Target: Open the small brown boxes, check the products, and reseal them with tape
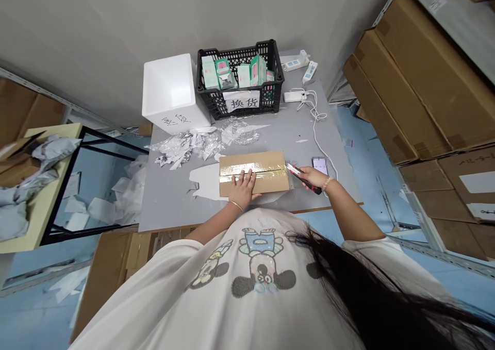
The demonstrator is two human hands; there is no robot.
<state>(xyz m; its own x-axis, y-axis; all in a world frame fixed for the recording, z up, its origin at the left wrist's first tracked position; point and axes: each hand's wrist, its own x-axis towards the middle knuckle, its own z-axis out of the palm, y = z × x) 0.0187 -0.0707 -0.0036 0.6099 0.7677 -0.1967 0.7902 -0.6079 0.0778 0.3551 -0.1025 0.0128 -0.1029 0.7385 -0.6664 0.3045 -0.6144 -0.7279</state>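
Observation:
A cardboard box (270,182) with clear tape along its middle seam lies on the grey table in front of me. My left hand (243,186) rests flat on its near left part, fingers spread. A box cutter (303,178) with a red and black handle is gripped in my right hand (314,177). Its blade end meets the right edge of the box, near the taped seam. White paper (204,181) sticks out from under the box on the left. Just beyond my right hand lies a phone (319,165) with its screen lit.
Crumpled plastic wrap (235,132) and torn paper lie behind the box. Farther back stand a white foam box (168,87) and a black crate (240,102) holding small packages. Power strips (296,96) with a white cable are at right. Stacked cartons (421,77) flank the table.

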